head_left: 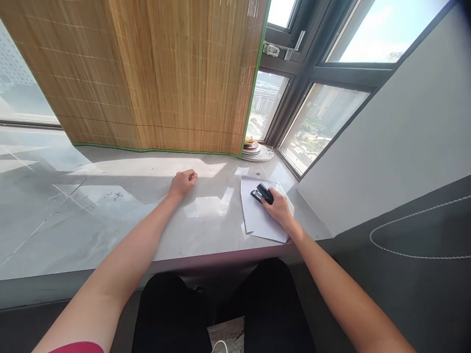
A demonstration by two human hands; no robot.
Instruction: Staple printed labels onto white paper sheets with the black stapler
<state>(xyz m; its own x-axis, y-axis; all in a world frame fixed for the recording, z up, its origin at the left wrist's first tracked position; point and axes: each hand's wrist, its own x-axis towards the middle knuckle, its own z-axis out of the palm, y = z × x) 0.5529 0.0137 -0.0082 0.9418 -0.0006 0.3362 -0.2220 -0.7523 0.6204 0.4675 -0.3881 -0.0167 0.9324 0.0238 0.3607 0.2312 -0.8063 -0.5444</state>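
Note:
In the head view, my right hand (279, 208) is wrapped round a black stapler (265, 193). The stapler's jaw end points left, and it is over a stack of white paper (262, 223); whether it touches the sheets I cannot tell. My left hand (183, 185) rests closed on the pale stone windowsill (206, 235), left of the paper. Its fingers are curled in, and whatever they may hold is hidden. Just beyond the paper lie small dark bits, perhaps staples (258, 173).
A bamboo blind (165, 73) hangs down to the sill at the back. Stacked plates (257, 153) stand in the corner by the window frame (305, 59). Small dark bits (114, 194) are scattered on the left. A white beaded cord (405, 256) hangs at right.

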